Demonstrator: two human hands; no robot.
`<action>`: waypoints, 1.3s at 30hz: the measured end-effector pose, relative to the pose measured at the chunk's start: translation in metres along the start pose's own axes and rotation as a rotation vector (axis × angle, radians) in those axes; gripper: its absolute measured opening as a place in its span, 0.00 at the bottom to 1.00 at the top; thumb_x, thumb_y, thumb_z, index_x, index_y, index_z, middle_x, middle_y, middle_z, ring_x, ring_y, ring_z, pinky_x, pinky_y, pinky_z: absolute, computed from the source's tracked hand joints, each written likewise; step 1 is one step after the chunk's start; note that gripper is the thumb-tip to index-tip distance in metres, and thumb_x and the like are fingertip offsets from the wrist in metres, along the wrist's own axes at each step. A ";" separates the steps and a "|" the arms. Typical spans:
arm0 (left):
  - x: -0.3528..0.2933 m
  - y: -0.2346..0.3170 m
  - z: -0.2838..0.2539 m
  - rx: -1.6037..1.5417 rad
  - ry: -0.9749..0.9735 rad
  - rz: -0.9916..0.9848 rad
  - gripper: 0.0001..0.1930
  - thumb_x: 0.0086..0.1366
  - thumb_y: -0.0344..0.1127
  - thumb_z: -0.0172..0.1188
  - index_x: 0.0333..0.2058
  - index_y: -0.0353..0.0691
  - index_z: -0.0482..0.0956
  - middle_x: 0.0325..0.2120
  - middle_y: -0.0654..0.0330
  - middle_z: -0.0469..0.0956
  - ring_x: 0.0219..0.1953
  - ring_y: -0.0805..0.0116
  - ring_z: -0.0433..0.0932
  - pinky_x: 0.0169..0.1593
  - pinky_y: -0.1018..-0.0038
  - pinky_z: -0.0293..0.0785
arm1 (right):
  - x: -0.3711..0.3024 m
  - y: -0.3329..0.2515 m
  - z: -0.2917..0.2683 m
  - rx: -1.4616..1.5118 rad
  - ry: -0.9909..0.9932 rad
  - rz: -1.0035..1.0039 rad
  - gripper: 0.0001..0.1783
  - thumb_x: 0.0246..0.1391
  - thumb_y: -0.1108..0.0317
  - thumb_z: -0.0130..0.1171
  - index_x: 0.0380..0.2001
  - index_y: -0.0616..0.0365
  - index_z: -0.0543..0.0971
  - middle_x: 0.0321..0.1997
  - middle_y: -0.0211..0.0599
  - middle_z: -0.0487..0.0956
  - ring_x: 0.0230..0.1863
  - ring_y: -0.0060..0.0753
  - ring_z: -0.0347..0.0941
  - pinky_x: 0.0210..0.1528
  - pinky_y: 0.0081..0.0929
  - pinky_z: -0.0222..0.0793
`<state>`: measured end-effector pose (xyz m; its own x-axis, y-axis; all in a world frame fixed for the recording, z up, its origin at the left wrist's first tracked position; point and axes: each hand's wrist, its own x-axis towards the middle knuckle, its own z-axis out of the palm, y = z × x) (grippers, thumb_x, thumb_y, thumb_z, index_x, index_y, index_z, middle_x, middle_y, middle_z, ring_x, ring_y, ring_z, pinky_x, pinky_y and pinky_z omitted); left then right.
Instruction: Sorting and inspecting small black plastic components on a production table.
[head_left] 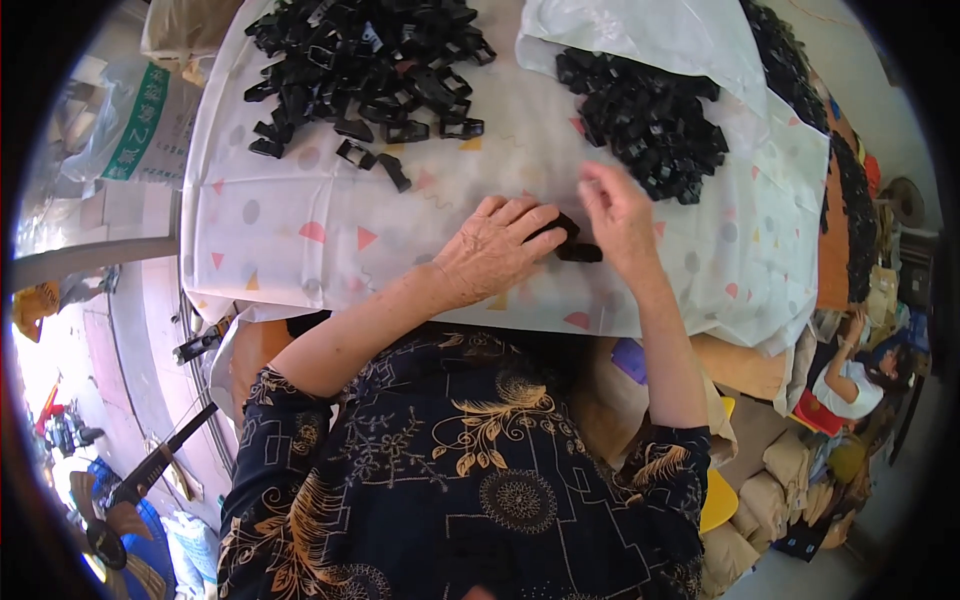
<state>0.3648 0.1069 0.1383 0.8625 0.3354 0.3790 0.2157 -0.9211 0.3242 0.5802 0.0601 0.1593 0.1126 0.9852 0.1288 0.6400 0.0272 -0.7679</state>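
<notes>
On the patterned table cover [440,210], my left hand [495,250] is closed on a small black plastic part [578,250]. Its fingers hide much of that part. Just to the right, my right hand [622,215] is raised a little above the cover. Its fingers are apart, slightly blurred, and nothing shows between them. Beyond it is a heap of small black plastic parts [660,120], partly under a white plastic bag [650,35]. A larger heap of black frame-shaped plastic parts [370,70] lies at the far left, with a few loose ones nearer my left hand.
More black parts [850,220] cover an orange-brown surface at the right. Further right, a person in a white top [848,388] sits by piled sacks [790,470]. A fan [105,540] stands at the lower left, and a plastic bag with a green band [140,120] at the upper left.
</notes>
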 end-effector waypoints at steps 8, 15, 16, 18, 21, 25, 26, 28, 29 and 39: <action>0.003 -0.069 -0.037 0.128 0.255 -0.473 0.14 0.54 0.32 0.62 0.41 0.43 0.76 0.42 0.60 0.72 0.45 0.61 0.74 0.45 0.64 0.73 | 0.060 0.008 0.004 -0.809 0.090 -0.124 0.14 0.54 0.70 0.62 0.44 0.55 0.74 0.36 0.44 0.74 0.37 0.50 0.76 0.37 0.42 0.74; 0.023 -0.069 -0.012 0.079 0.131 -0.229 0.11 0.51 0.27 0.60 0.36 0.42 0.76 0.35 0.60 0.73 0.43 0.59 0.75 0.42 0.64 0.75 | 0.047 0.006 -0.004 -0.712 0.093 -0.216 0.13 0.55 0.72 0.61 0.44 0.56 0.76 0.38 0.40 0.76 0.37 0.47 0.76 0.38 0.38 0.74; 0.029 -0.063 -0.008 0.068 0.130 -0.234 0.11 0.51 0.27 0.60 0.36 0.42 0.76 0.35 0.60 0.73 0.43 0.59 0.75 0.42 0.64 0.75 | 0.045 0.004 -0.004 -0.528 0.120 -0.186 0.13 0.54 0.73 0.61 0.44 0.58 0.77 0.39 0.40 0.77 0.37 0.46 0.76 0.39 0.36 0.74; 0.039 -0.052 -0.003 -0.012 0.090 -0.222 0.17 0.49 0.27 0.63 0.40 0.42 0.75 0.35 0.59 0.73 0.40 0.58 0.76 0.42 0.63 0.76 | 0.042 -0.005 -0.003 -0.345 0.140 -0.151 0.12 0.54 0.75 0.61 0.44 0.59 0.78 0.41 0.39 0.78 0.37 0.44 0.76 0.39 0.33 0.74; 0.040 -0.051 0.001 -0.156 0.126 -0.352 0.25 0.49 0.27 0.66 0.48 0.43 0.69 0.38 0.57 0.76 0.41 0.53 0.77 0.44 0.61 0.75 | 0.038 -0.018 -0.001 -0.026 0.080 -0.037 0.12 0.53 0.79 0.61 0.43 0.61 0.79 0.41 0.39 0.79 0.38 0.41 0.76 0.40 0.29 0.73; 0.039 -0.055 0.003 -0.309 0.140 -0.431 0.27 0.52 0.27 0.65 0.52 0.43 0.66 0.38 0.53 0.78 0.43 0.49 0.77 0.45 0.59 0.74 | 0.035 -0.009 0.012 -0.158 0.040 -0.306 0.14 0.50 0.81 0.63 0.42 0.62 0.79 0.40 0.39 0.79 0.38 0.40 0.76 0.41 0.30 0.74; 0.038 -0.055 0.004 -0.308 0.138 -0.435 0.27 0.52 0.27 0.65 0.52 0.43 0.66 0.38 0.53 0.78 0.43 0.49 0.77 0.45 0.59 0.74 | 0.035 -0.009 0.015 -0.210 0.050 -0.376 0.14 0.49 0.80 0.64 0.42 0.62 0.80 0.40 0.39 0.79 0.39 0.41 0.76 0.41 0.30 0.74; 0.037 -0.055 0.006 -0.341 0.173 -0.429 0.28 0.52 0.25 0.64 0.52 0.43 0.66 0.36 0.53 0.78 0.42 0.49 0.76 0.46 0.59 0.74 | 0.036 -0.008 0.019 -0.188 0.046 -0.353 0.14 0.47 0.80 0.65 0.41 0.63 0.80 0.40 0.39 0.79 0.39 0.41 0.76 0.42 0.31 0.74; 0.036 -0.056 0.006 -0.341 0.172 -0.433 0.28 0.52 0.25 0.64 0.52 0.43 0.66 0.36 0.53 0.78 0.42 0.49 0.76 0.46 0.59 0.74 | 0.037 -0.008 0.021 -0.181 0.043 -0.357 0.14 0.47 0.81 0.64 0.40 0.63 0.80 0.40 0.39 0.79 0.40 0.42 0.76 0.42 0.31 0.74; 0.033 -0.059 0.007 -0.428 0.201 -0.423 0.32 0.51 0.24 0.65 0.55 0.45 0.66 0.37 0.55 0.79 0.42 0.52 0.78 0.44 0.61 0.76 | 0.034 -0.004 0.023 -0.462 0.018 -0.573 0.18 0.44 0.78 0.64 0.43 0.60 0.81 0.42 0.37 0.78 0.47 0.43 0.74 0.48 0.34 0.71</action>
<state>0.3832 0.1712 0.1255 0.6306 0.7223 0.2839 0.2810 -0.5535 0.7840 0.5636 0.0979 0.1523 -0.3260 0.8346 0.4441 0.8568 0.4593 -0.2343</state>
